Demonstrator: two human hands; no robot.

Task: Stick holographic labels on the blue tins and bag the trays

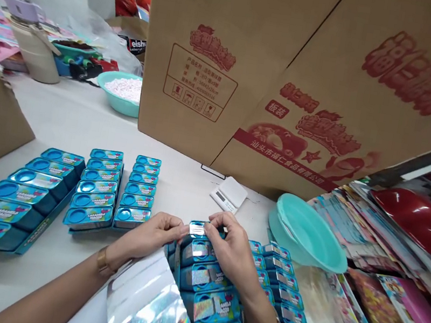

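Fingers [179, 230] on strip [197, 229] (silvery), oblong boxes [219, 310], holographic sheet [150, 301]

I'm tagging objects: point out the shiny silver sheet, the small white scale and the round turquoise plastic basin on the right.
Shiny silver sheet [150, 301], head view: reflective face.
Small white scale [234, 191], head view: weighing platform.
Round turquoise plastic basin [316, 235], head view: inner surface.

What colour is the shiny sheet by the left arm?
The shiny sheet is silver with rainbow gleams, best seen in the head view.
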